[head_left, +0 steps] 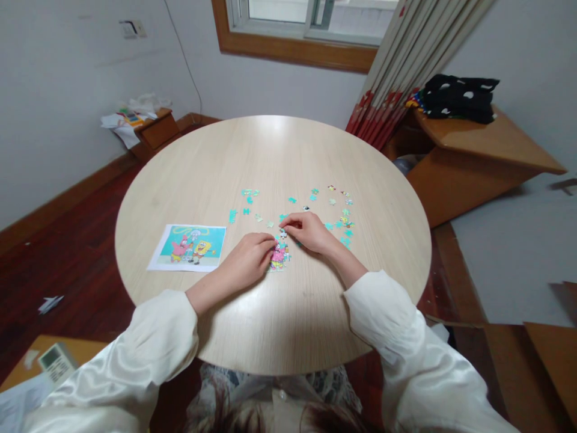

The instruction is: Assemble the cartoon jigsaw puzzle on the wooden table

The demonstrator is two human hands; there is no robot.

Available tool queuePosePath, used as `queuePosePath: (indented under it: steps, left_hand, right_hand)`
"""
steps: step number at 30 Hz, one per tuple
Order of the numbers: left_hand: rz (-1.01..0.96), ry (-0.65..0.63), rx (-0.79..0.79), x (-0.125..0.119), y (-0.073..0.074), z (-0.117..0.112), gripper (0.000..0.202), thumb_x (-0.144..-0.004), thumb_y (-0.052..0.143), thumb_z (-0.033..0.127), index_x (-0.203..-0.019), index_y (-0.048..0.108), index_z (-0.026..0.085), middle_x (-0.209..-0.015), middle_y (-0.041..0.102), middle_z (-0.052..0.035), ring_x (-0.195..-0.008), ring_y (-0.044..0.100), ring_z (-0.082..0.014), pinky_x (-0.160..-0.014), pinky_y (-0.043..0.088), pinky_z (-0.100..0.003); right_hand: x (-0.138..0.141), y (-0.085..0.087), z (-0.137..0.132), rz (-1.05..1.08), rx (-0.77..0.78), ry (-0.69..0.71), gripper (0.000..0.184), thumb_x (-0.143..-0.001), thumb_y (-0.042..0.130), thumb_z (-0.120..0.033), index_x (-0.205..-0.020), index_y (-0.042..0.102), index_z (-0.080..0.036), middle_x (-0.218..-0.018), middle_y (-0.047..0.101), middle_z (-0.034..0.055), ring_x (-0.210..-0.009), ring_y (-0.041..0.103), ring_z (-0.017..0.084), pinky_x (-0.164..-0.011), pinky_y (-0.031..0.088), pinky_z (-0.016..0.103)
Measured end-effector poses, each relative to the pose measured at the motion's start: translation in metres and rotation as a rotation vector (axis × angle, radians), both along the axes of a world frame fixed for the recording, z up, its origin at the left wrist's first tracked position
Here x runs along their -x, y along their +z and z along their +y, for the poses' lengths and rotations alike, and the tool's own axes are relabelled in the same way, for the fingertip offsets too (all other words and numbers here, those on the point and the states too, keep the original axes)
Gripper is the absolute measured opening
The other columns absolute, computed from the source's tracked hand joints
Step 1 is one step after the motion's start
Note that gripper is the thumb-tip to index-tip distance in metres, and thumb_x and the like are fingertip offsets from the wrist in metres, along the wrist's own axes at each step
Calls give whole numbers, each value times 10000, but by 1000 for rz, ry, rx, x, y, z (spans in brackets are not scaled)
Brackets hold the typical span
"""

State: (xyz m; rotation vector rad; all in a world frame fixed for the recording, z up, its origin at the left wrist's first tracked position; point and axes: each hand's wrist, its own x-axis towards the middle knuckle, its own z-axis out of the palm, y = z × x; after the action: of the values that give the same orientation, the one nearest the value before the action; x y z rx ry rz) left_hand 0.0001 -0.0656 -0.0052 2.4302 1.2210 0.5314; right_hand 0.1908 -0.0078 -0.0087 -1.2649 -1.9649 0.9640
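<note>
Round table (270,150), cartoon print (198,245), loose jigsaw pieces (232,216), joined section (278,257)

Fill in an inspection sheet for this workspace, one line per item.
Surface: round, pale wood-grain table, with a bright reflection near its far edge.
Job's things: partly joined puzzle section in front of the person; loose puzzle pieces scattered beyond it and to both sides; printed cartoon picture lying to the left.
Clutter: off the table, white scraps on the floor at left and black-and-white cloth on wooden furniture at right.
Hands: left hand has its fingertips at the joined section; right hand is over the pieces just beyond, grip unclear.
Cables: one thin dark cable down the left wall.
Surroundings: window ahead, curtain beside it.
</note>
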Motion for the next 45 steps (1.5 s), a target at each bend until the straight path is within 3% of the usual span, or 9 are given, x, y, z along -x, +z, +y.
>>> queuePosePath:
  steps: [7,29,45]
  left_hand:
    - [66,-42,-151,0,-9,-7,293,-959,423,180,-1125,659,128,-1179,652,-165,-1080,596,-265,-973,478,-459]
    - [159,-61,-189,-2,-3,-10,294,-954,403,153,-1098,653,93,-1162,645,-189,-1062,580,-275,-999,441,-469]
    - [170,-64,-255,-1,-8,-10,289,-957,407,149,-1104,645,76,-1155,655,-180,-1043,590,-271,-997,454,-488]
  right_hand:
    - [1,1,-3,-27,-3,10,188,-783,586,-68,-774,743,-170,-797,752,40,-767,677,152,-761,518,295]
    - [3,5,-6,-61,1,3,195,-787,597,-55,-764,749,-175,-795,755,32,-758,677,147,-774,506,289]
    - [2,-5,1,-142,-177,30,251,-788,576,10,-782,750,-172,-810,750,40,-758,662,147,-751,479,271]
